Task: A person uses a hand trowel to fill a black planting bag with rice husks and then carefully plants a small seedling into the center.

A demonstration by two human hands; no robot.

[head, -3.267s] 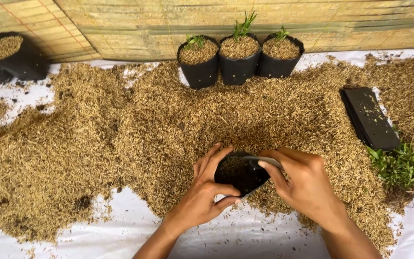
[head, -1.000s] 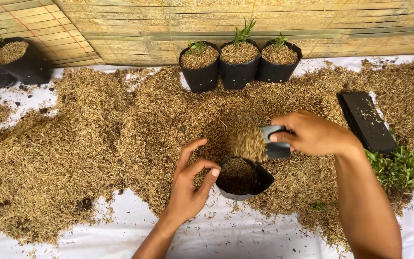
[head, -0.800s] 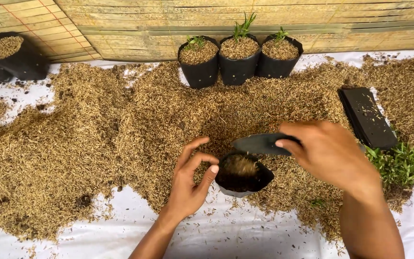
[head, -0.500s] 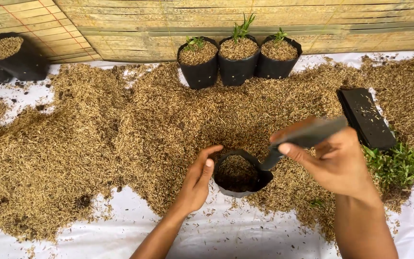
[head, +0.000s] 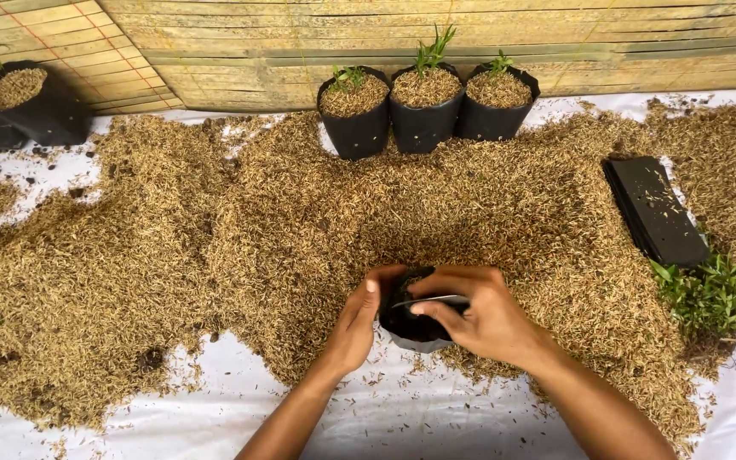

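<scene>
Now the filling step looks in hand: the left hand [head: 358, 317] cups the small black grow bag [head: 412, 322] at the near edge of the husk heap [head: 215, 247] — its grip closed round the side. The right hand [head: 485, 313] covers the bag's mouth, fingers curled shut on a thin grey tool [head: 426, 301]. Next likely calls for steady pressing. Bag contents are hidden — the tool's shape is unclear.

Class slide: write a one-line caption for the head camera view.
Both hands, left hand and right hand, grip a small black grow bag amid scattered rice husks.
</scene>
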